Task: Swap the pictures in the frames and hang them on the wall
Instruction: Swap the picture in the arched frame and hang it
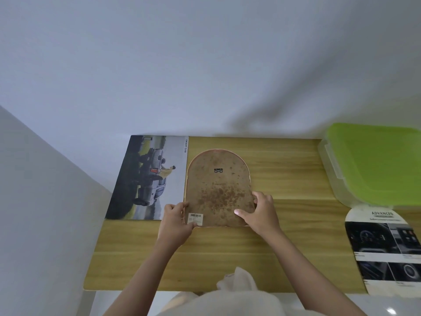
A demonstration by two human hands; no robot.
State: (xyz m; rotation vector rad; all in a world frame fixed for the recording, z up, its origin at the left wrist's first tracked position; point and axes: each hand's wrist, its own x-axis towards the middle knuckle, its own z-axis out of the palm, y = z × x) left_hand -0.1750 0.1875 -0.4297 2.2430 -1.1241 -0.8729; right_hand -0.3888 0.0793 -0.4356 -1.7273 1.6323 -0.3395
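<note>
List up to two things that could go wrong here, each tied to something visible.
1. The arched brown frame back, held at its lower corners by the left hand and right hand, could slide onto the rectangular car picture alongside and scuff it.
2. The arch-shaped printed picture overhangs the wooden table and may fall.

Left hand (176, 221): forearm reaching forward from lower centre, fingers curled over the lower left edge of the arched frame back (218, 190), thumb on top near its corner. Right hand (259, 213): forearm angled in from lower right, fingers wrapped round the lower right edge, thumb extended flat across the backing. Both wrists straight, bare forearms, hands level with each other.
</note>
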